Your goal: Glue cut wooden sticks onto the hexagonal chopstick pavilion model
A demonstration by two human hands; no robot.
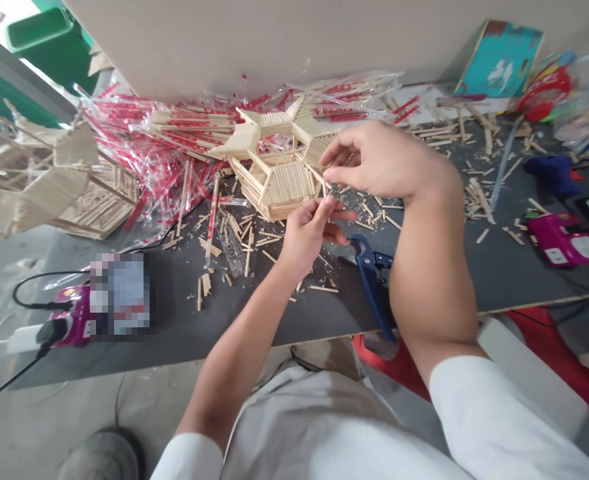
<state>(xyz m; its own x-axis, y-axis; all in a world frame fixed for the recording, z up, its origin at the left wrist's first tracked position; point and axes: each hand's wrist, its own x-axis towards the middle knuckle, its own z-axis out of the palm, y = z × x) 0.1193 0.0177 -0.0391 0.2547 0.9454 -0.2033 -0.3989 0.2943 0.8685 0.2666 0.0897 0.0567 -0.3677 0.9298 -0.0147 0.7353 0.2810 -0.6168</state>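
A hexagonal model built of wooden sticks [277,160] stands on the dark table [499,280]. My right hand [379,163] hovers just right of the model, thumb and forefinger pinched together near its edge; whatever is between them is too small to make out. My left hand [309,230] is below it, fingers closed around a short thin wooden stick [324,193] that points up toward the right hand. A blue cutter [371,273] lies on the table under my right forearm.
Packs of chopsticks in red and clear wrappers [174,140] are heaped behind the model. Cut stick pieces [239,240] litter the table. A larger stick structure [69,187] sits at left. Purple devices [561,240] with cables lie at right and left. A teal board [501,57] leans at the back.
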